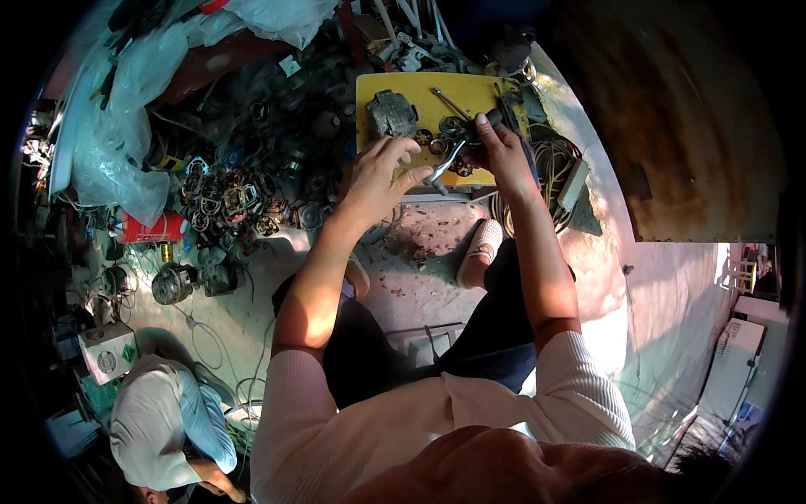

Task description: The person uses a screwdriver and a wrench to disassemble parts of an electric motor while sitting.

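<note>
Over the yellow work table [382,84], my right hand [501,154] is closed round a dark tool or part with a bent silver metal bar [450,163] slanting from it toward my left hand. My left hand [379,183] has its fingers and thumb apart, with the thumb close to the bar's lower end; I cannot tell if they touch. A grey metal motor housing [391,113] sits at the table's far left, just beyond my left fingers. Several dark rings and small round parts [437,144] lie between the hands. Behind them rests a thin metal rod tool [451,102].
Piles of motor parts and wire coils [227,197] cover the floor at left, beside a red container [153,227] and plastic sheeting [126,134]. Looped cable [558,168] lies right of the table. Another person [159,420] bends down at lower left. A rusty panel [697,118] stands right.
</note>
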Demonstrator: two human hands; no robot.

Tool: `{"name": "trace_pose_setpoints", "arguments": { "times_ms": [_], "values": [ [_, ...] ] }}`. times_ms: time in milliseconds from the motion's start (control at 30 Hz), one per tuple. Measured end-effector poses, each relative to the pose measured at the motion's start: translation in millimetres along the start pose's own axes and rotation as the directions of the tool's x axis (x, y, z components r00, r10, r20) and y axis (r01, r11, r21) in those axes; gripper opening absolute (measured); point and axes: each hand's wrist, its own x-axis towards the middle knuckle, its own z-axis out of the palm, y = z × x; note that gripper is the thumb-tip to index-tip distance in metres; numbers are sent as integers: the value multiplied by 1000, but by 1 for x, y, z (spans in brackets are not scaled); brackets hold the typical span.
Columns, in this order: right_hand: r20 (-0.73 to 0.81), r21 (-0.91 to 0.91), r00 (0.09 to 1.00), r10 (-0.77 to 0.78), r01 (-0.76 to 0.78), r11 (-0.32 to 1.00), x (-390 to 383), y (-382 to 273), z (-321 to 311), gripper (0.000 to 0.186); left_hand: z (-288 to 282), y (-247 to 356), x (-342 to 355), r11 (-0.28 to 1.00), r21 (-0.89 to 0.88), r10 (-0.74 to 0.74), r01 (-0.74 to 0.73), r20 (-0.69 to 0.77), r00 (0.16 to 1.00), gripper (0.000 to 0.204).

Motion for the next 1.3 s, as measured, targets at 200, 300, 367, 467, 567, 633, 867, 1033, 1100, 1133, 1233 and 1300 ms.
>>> {"name": "trace_pose_setpoints", "arguments": {
  "times_ms": [200,300,367,467,567,633,867,1033,1100,1133,1233,1300],
  "values": [
    [-364,219,930,-42,129,967,29,-1,-67,35,-6,-32,26,989,-61,-150,138,-300,942,68],
    [-350,548,937,-5,210,810,49,11,-73,30,0,-52,36,969,-132,-225,209,-122,967,102],
    [-375,634,927,-29,279,722,53,13,-57,27,7,-61,42,966,-94,-248,239,-100,963,102],
    [-408,631,913,-13,293,718,69,21,-51,24,9,-60,49,957,-116,-273,265,-51,961,101],
    [-318,298,928,-192,290,910,66,16,-47,22,7,-70,50,957,-127,-267,261,-39,963,100],
    [-241,-182,905,-351,313,932,58,11,-49,26,6,-73,49,953,-134,-279,272,-41,959,99],
    [-129,-921,831,-541,103,377,31,10,-67,35,0,-44,40,936,-119,-345,332,-113,932,86],
    [-285,-943,935,-212,-234,235,31,18,-103,49,-2,-31,27,928,-57,-373,368,-156,915,86],
    [-254,-952,950,-180,-213,221,29,16,-105,50,-7,-34,23,915,-81,-403,396,-117,908,91],
    [-248,-946,958,-144,-207,251,29,15,-106,51,-8,-35,20,908,-96,-417,409,-95,904,93],
    [-244,-919,960,-133,-185,349,28,13,-109,51,-14,-51,23,816,-373,-484,442,-20,875,87],
    [-217,-922,968,-127,-161,351,25,15,-109,51,-14,-62,25,741,-418,-582,526,-7,813,82]
  ]
}}
